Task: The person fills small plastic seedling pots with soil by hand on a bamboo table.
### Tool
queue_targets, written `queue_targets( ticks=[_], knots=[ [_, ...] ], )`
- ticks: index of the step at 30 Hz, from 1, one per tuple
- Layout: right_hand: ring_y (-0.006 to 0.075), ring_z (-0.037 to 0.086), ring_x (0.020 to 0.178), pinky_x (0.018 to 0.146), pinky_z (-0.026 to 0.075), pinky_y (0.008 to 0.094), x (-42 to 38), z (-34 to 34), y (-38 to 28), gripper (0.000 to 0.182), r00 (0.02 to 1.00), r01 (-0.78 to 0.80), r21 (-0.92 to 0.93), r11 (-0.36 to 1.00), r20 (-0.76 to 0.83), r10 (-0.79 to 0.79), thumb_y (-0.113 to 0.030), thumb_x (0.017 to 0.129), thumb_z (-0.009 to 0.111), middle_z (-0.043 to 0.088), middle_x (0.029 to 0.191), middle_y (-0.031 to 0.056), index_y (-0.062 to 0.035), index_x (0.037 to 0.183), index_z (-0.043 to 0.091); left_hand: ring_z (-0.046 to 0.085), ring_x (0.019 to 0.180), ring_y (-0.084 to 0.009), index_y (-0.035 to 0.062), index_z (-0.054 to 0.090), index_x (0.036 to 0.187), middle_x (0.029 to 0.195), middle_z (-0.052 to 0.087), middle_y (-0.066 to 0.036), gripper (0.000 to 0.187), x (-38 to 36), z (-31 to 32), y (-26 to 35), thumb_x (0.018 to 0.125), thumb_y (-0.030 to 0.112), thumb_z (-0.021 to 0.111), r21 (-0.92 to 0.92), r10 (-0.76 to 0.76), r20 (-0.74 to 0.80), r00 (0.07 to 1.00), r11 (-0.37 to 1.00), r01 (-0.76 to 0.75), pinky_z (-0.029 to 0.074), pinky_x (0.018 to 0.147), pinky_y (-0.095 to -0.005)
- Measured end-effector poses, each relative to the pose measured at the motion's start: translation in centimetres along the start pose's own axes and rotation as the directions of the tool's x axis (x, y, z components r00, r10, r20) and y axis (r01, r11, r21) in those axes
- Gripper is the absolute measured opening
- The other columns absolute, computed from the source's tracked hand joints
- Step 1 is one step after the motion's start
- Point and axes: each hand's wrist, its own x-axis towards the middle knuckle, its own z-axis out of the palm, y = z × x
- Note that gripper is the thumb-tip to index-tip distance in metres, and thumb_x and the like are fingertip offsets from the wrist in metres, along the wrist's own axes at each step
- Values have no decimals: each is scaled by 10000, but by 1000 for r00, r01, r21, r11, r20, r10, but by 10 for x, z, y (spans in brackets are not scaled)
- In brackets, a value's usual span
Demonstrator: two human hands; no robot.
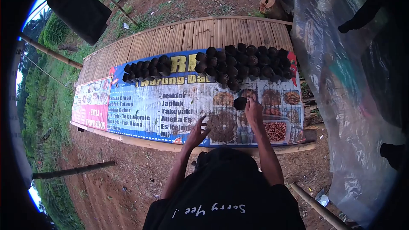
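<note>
My right hand is closed on the rim of a black seedling bag, holding it over the banner just in front of the grouped bags. My left hand is open above the banner, fingers apart, with nothing in it. To its right, near the front edge, lies a pile of brown soil. Beyond my right hand stands a large group of black seedling bags, packed close together. A smaller group of bags stands farther left. What fills the bags is too dark to tell.
A printed menu banner covers most of a bamboo-slat table. Clear plastic sheeting hangs along the right side. Bamboo poles stand at the left, and a cut log lies behind the table.
</note>
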Motion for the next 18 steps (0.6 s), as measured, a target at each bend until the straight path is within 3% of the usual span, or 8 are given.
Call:
queue_targets(
  ticks=[2,6,7,10,11,15,17,18],
  knots=[
    [415,615,681,577,479,481,-19,12,-8,220,1000,20,21,1000,15,-21,-179,920,469,611,689,231,-16,912,616,650,860,-275,104,304,1408,1141,594,-195,636,1,10,-5,883,247,633,-19,55,1,999,998,-55,533,700,-375],
    [418,593,593,522,478,475,-49,30,-28,192,995,70,126,990,57,-78,-176,894,512,584,614,212,-11,865,607,637,896,-307,114,363,1379,1129,574,-217,580,-5,24,12,877,231,629,-13,120,-31,992,993,-120,524,768,-384],
    [413,597,629,587,493,479,-54,33,-31,190,991,43,133,990,121,-59,-180,888,522,585,629,218,-12,859,606,637,896,-307,114,363,1379,1129,574,-217,580,-4,28,11,877,231,629,-18,126,-23,992,992,-126,524,768,-384],
    [410,595,667,654,487,496,-74,54,-30,196,995,96,64,993,-16,-95,-184,894,514,590,653,221,-18,857,612,547,1085,-372,126,378,1356,1224,490,-227,578,-5,40,11,836,159,629,87,143,-8,990,986,-142,472,884,-434],
    [404,590,685,762,461,497,-77,59,-26,191,998,50,135,990,22,-53,-188,886,531,596,667,207,-23,840,615,520,1106,-388,129,395,1341,1224,477,-222,571,-6,44,12,823,135,634,105,147,-27,989,984,-144,463,897,-441],
    [398,586,661,823,443,481,-56,33,-29,178,963,-38,185,982,268,-13,-200,868,569,597,662,188,-33,859,630,500,1109,-409,133,462,1275,1209,460,-206,519,-4,53,5,793,91,649,197,232,-76,970,957,-214,460,901,-446],
    [374,598,812,882,416,462,-40,27,-17,179,997,-74,209,975,46,66,-204,856,597,628,822,190,-51,929,658,504,1103,-404,132,482,1246,1213,461,-200,485,-4,53,5,792,90,646,222,246,-75,966,949,-224,461,899,-447],
    [358,571,905,879,417,463,-31,24,-8,176,998,4,120,993,-61,4,-199,852,605,616,913,183,-72,956,670,507,1098,-400,131,501,1217,1217,461,-194,451,-4,52,5,791,90,644,250,264,-68,962,938,-239,462,898,-448]
  ],
)
